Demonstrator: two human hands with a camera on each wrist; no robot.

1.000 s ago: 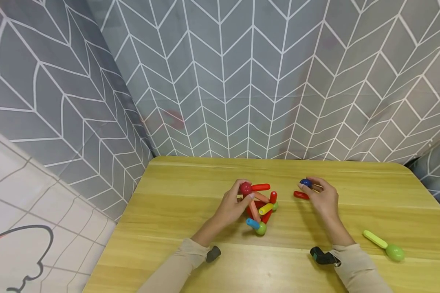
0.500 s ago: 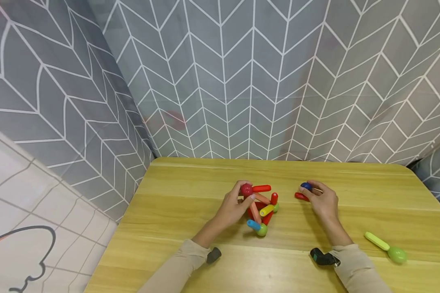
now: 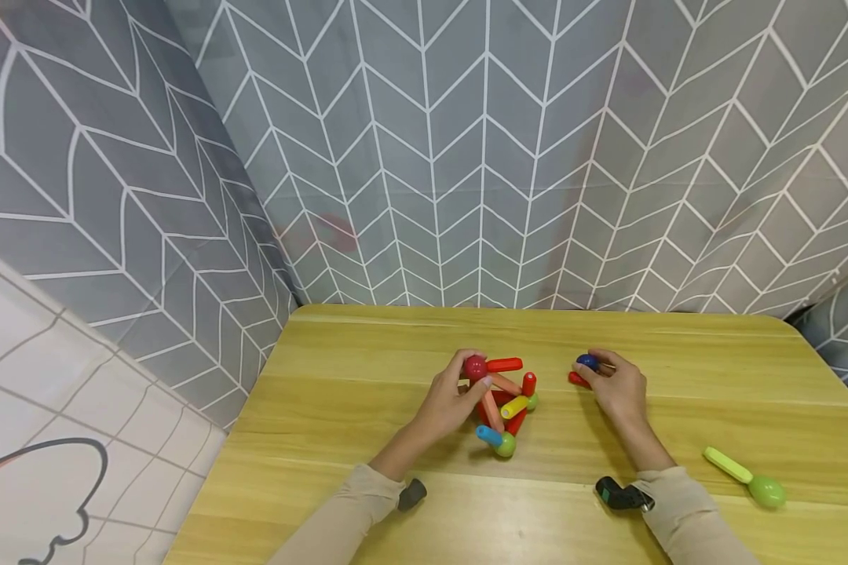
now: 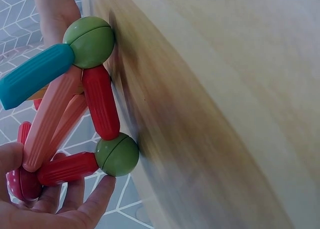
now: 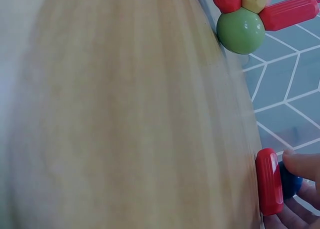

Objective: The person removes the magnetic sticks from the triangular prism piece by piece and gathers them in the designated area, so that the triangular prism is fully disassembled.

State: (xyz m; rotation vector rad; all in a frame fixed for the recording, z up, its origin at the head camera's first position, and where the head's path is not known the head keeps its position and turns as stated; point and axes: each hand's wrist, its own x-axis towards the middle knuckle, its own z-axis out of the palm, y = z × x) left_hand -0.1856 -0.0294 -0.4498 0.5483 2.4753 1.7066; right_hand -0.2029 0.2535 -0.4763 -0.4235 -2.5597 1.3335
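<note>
Barely anything has shifted since a second ago: the right hand [image 3: 618, 388] has slid a touch toward the left with its two pieces, and the left hand [image 3: 452, 400] sits where it was.

Biggest thing first: the grey curtain with the white chevron pattern [image 3: 480, 149] hangs behind everything, and the yellow-green wooden table [image 3: 367, 369] fills the lower half of the head view.

Near the middle of the table sits the cluster of coloured plastic rods and balls [image 3: 505, 408], with red, pink, yellow and blue rods joined at green balls. The left hand is curled around its left side, fingers and thumb pinching the dark red ball [image 3: 475, 366] on top. In the left wrist view a fingertip also touches a green ball [image 4: 117, 154] low on the cluster.

Just right of the cluster but apart from it, the right hand has its fingers curled on a dark blue plastic ball [image 3: 587, 361] stuck to a short red plastic rod [image 3: 576, 379], which lies on the table. The right wrist view shows the rod flat against the wood with the ball behind it.

Well off to the right, by itself, lies a lime-green rod joined to a green ball [image 3: 745, 476].
</note>
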